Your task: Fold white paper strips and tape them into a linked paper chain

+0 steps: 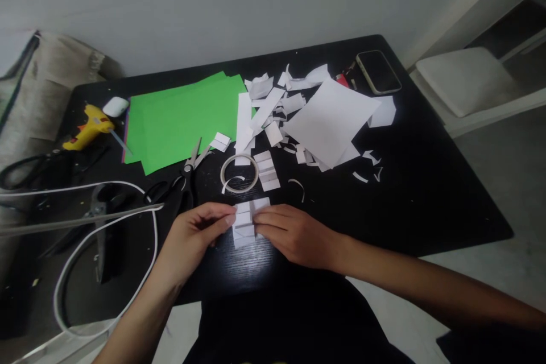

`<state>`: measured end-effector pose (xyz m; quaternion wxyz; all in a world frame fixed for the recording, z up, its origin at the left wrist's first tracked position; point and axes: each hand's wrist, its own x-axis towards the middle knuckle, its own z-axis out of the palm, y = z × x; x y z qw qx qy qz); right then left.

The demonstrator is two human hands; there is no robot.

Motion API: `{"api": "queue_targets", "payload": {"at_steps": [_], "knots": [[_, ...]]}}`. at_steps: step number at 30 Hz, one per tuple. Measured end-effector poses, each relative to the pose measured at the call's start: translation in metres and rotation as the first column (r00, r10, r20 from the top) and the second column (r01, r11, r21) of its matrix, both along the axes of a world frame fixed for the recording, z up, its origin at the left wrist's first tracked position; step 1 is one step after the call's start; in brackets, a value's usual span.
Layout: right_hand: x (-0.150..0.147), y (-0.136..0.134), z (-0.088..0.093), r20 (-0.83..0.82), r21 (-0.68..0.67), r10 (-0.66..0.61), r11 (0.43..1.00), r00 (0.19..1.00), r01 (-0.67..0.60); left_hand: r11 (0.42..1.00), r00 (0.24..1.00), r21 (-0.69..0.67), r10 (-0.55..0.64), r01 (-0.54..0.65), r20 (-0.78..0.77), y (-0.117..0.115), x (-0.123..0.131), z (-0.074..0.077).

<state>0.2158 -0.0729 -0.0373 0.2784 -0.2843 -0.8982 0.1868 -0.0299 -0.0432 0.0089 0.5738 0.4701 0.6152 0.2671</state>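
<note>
Near the table's front edge lies a folded white paper piece (244,220) with creases across it, between my two hands. My left hand (194,233) pinches its left edge between thumb and fingers. From the other side, my right hand (294,233) has its fingers closed together on the paper's right part; the fingertips are partly hidden. Just beyond it rests another creased white paper piece (268,170), beside a roll of tape (257,173) lying flat. Open scissors (189,169) with black handles lie left of the roll, blades toward the green sheets.
Green paper sheets (183,119) lie at the back left, near a yellow glue gun (91,127) and a white case (115,106). White scraps and a large white sheet (330,122) cover the back middle. A phone (378,71) is at the far right. A white cable (55,296) loops over the left side.
</note>
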Motion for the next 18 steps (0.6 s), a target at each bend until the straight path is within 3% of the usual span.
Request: {"api": "queue_targets", "payload": {"at_steps": [4,13,18], "knots": [[-0.0002,0.0002,-0.0004,-0.010,0.022,0.006,1.000,1.000,-0.006,0.999,1.000,-0.045,0.001,0.001,0.031,-0.0015,-0.0014,-0.0017],[0.0005,0.0017,0.0018,0.031,0.037,-0.006,0.999,0.999,0.004,0.993,0.993,0.117,-0.017,0.031,-0.118,-0.0069,0.0057,-0.0049],[0.0006,0.0018,0.0017,0.029,0.047,-0.021,0.999,0.999,0.020,0.990,0.990,0.138,-0.017,0.037,-0.139,-0.0081,0.0078,-0.0048]]}}
